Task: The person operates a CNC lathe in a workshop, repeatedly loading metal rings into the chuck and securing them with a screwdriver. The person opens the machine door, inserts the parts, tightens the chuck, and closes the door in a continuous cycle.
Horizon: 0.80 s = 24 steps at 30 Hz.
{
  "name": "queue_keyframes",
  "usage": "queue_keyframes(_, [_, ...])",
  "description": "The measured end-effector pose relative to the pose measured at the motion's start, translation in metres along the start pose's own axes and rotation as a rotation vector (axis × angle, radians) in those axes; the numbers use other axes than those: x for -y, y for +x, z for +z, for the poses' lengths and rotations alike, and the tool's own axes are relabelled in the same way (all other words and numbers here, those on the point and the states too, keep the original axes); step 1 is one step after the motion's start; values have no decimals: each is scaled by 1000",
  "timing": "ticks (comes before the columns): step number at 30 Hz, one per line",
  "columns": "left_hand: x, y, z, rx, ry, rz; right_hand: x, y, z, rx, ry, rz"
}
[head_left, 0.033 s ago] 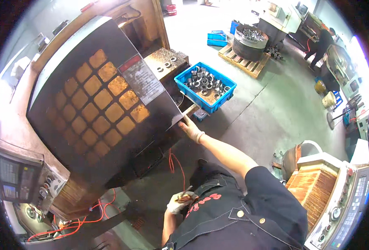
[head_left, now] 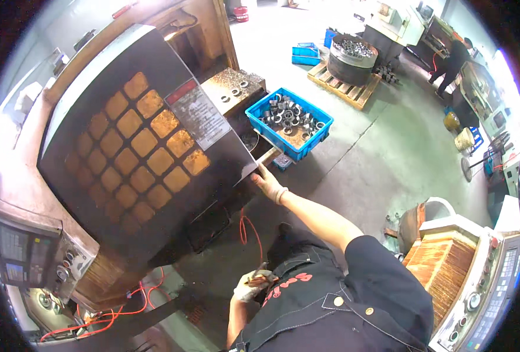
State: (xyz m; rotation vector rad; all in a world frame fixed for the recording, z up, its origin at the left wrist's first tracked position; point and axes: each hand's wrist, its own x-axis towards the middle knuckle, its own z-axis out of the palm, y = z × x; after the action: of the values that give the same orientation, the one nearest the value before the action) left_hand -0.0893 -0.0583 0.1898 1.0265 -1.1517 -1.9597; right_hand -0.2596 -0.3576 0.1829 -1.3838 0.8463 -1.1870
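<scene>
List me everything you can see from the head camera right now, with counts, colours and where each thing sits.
machine door: one, dark with a grid of amber window panes, left of centre
door handle: one, pale bar at the door's right edge
blue crate: one, holding grey metal rings, just right of the door
control panel: one, grey with screen and knobs, lower left
red cable: one, looping on the floor under the door
wooden pallet: one, carrying a round dark bin of metal parts, top centre
second machine: one, pale, lower right
other person: one, dark clothes, top right
right hand: gloved, at the door's edge below the handle
left hand: gloved, held against the chest around a small object
</scene>
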Motion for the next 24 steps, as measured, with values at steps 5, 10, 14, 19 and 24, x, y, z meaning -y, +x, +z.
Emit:
queue_keyframes(5, [-21, 21, 0, -407, 88, -54, -28, 2, 9, -31, -118, -15])
queue_keyframes(10, [-33, 68, 5, -841, -3, 51, -28, -16, 48, -114, -259, -38])
queue_keyframes(14, [-65, 118, 11, -1001, 163, 161, 5, -8, 45, 222, -242, 32])
queue_keyframes(19, [-106, 201, 16, -985, -42, 452, 10, 93, -39, 1043, -609, -334])
queue_keyframes(24, [-160, 242, -13, -1199, 185, 528, -7, 246, -157, 300, -853, -18])
